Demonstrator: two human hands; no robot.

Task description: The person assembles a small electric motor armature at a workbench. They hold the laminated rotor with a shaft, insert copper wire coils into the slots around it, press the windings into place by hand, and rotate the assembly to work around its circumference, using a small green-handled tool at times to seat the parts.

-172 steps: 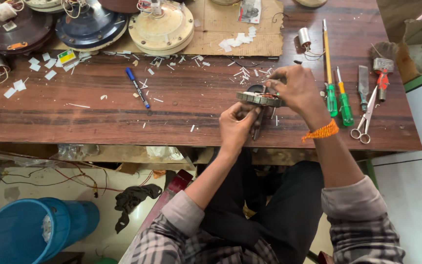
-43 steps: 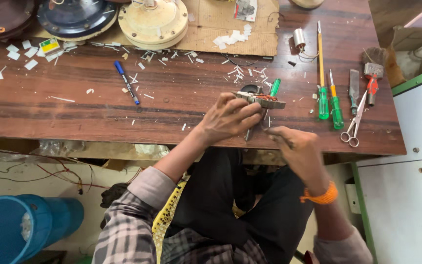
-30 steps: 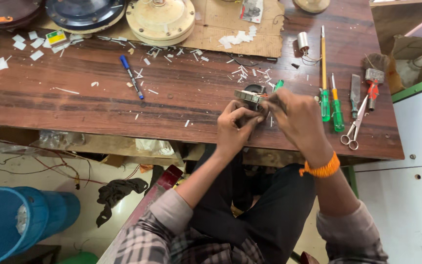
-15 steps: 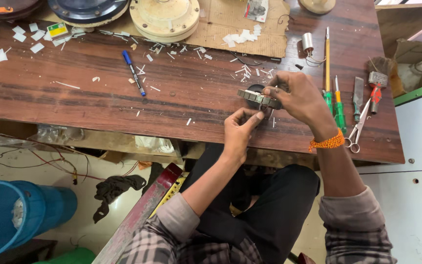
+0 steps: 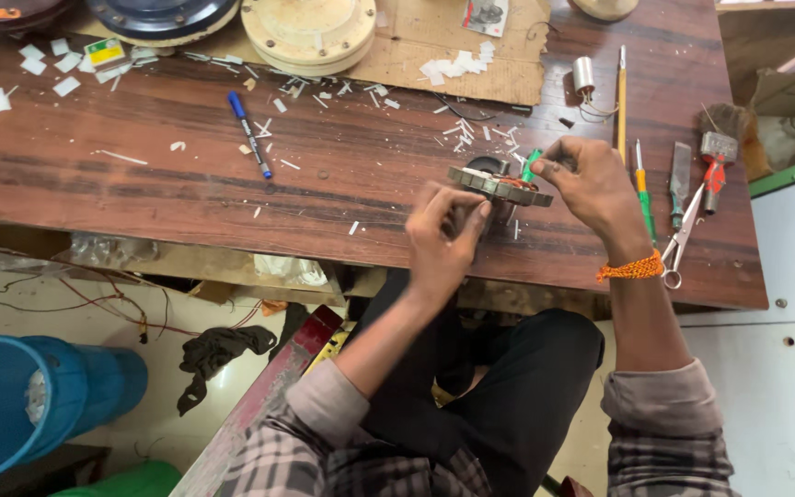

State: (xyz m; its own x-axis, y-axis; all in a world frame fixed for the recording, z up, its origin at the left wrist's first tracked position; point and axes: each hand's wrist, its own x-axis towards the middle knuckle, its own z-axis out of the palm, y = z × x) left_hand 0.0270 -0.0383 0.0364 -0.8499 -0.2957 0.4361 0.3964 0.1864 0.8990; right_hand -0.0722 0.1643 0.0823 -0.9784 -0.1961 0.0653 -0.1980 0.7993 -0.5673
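The fingers of the left hand [image 5: 443, 235] pinch the near rim of a round toothed motor core [image 5: 499, 187], and the right hand [image 5: 591, 184] closes on its far edge with a thin green strip [image 5: 531, 166] caught between thumb and forefinger — one hand steadies, it seems, while the other works at the slots. The core sits tilted over the front part of the wooden table [image 5: 140, 184], close to the body so both wrists can brace. An orange thread band [image 5: 632, 269] circles the right wrist. Just right of that hand lie green-handled screwdrivers [image 5: 644, 198], scissors [image 5: 683, 235] and a red-handled tool [image 5: 712, 170] — within easy reach. Farther back are a blue pen [image 5: 250, 136], white paper scraps [image 5: 457, 66] on cardboard, and a cream round housing [image 5: 310, 32].
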